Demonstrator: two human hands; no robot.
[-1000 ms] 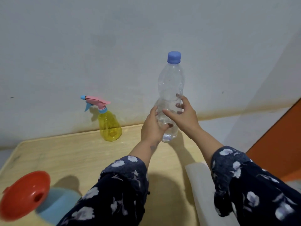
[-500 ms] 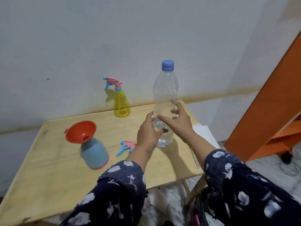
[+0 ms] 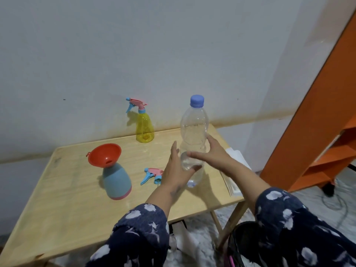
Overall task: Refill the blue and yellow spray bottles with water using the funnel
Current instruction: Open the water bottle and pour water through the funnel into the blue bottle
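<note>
A clear water bottle (image 3: 194, 128) with a blue cap stands upright on the wooden table (image 3: 77, 205), holding a little water. My right hand (image 3: 210, 153) wraps its lower part, fingers across the front and thumb behind. Beside the bottle's left, my left hand (image 3: 176, 170) has straight fingers and its thumb against the bottle's base. The blue spray bottle (image 3: 116, 182) stands at centre-left with the red funnel (image 3: 105, 155) in its neck. Its pink and blue spray head (image 3: 152, 175) lies on the table beside my left hand. The yellow spray bottle (image 3: 144, 128), head on, stands by the wall.
A stack of white paper (image 3: 236, 170) lies on the table's right edge. An orange shelf unit (image 3: 316, 132) stands to the right, with a cable on the floor by it. The wall runs directly behind the table.
The view has pulled back and down, so the whole table shows. The bottle now rests on the table. My left hand's fingers have straightened away from it.
</note>
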